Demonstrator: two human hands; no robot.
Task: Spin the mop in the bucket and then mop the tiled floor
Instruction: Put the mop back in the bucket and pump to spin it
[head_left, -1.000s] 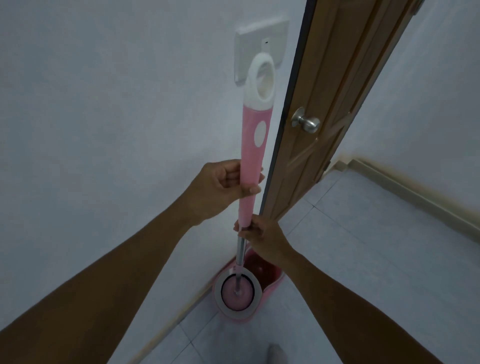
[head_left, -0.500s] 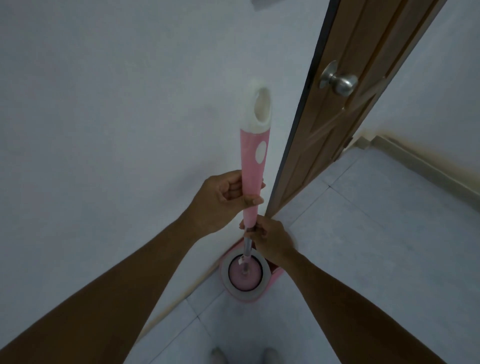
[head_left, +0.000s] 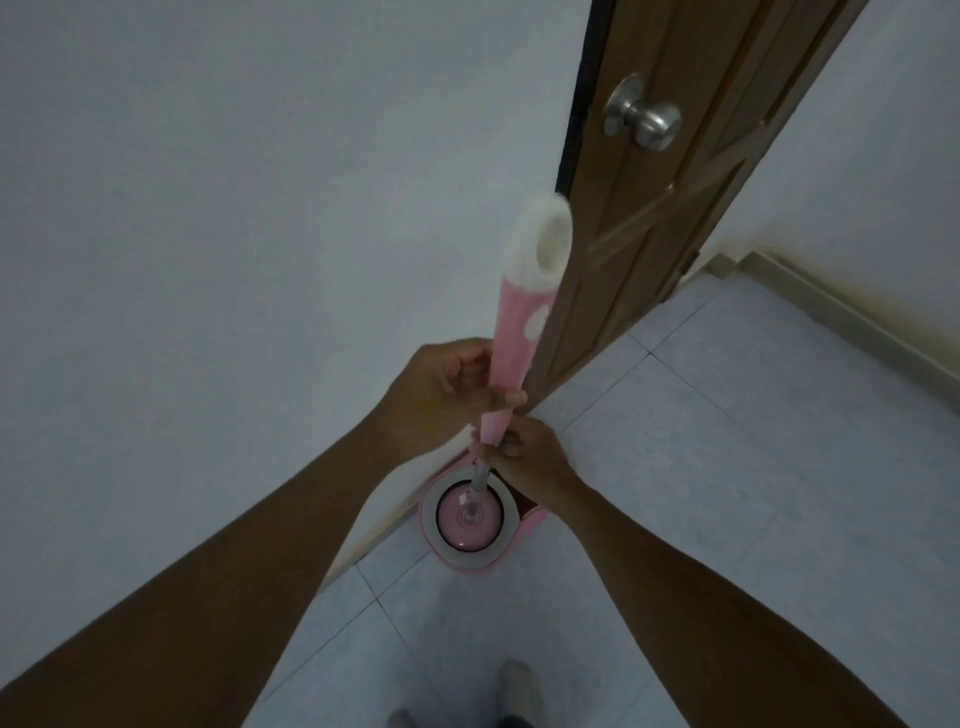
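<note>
Wrapping the mop (head_left: 519, 332): left hand (head_left: 441, 395) has its fingers (head_left: 467, 364) curled round the pink grip, thumb across the front. Right hand (head_left: 530, 457) sits just below it, fingers closed round the grip's bottom end where the steel shaft (head_left: 480, 475) comes out. Both are full grips with no slack showing.

Change over the last second: both hands are lower and nearer the bucket (head_left: 462, 564), and less bare shaft shows between right hand and mop head (head_left: 470, 514). Reads as a down-stroke of the pump. View has also tipped down, so the knob (head_left: 644, 117) sits higher in frame and shoes (head_left: 514, 686) show at the bottom edge.

My read: spin step is under way and mopping hasn't started. Mop head is seated in the round spinner basket and is not on the tiled floor (head_left: 727, 467).

Orientation: long axis is near vertical, running from head in the bucket up to the white loop end (head_left: 543, 244). Top leans slightly toward the camera and the door (head_left: 649, 234) edge. Bucket stands on the floor against the wall (head_left: 260, 208), just beside the door's foot.
</note>
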